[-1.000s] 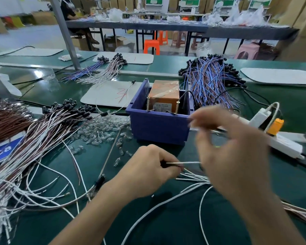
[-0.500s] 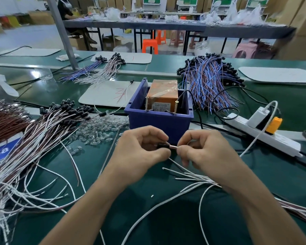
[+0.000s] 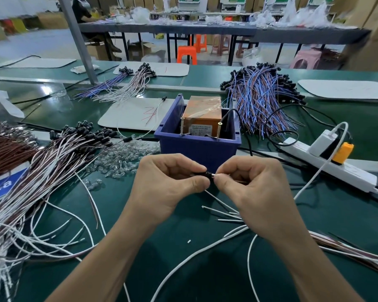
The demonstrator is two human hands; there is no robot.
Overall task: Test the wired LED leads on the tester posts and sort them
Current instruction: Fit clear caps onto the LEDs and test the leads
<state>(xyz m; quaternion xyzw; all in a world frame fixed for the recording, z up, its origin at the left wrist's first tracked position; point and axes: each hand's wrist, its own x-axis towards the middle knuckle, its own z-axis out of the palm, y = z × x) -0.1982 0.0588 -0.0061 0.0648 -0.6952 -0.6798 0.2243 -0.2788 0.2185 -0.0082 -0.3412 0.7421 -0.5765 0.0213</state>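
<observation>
Bright, even light; the left hand (image 3: pixel 168 188) and right hand (image 3: pixel 258 197) cast only faint, soft shadows. Glare whitens the green bench (image 3: pixel 183 264) at its far left edge. Wide-angle distortion bows the far edges; the background is soft.

A green bench (image 3: pixel 336 214) carries a blue bin (image 3: pixel 196 149) at its centre, with a white mat (image 3: pixel 129 116) behind it to the left. A heap of white and brown leads (image 3: pixel 52 166) sprawls at left beside a scatter of clear LEDs (image 3: pixel 122 158) touching the bin's left side. A bundle of blue and brown leads (image 3: pixel 260 101) lies behind the bin to the right. At right is a white power strip (image 3: pixel 336 168), and loose white leads (image 3: pixel 225 214) trail across the near edge.
</observation>
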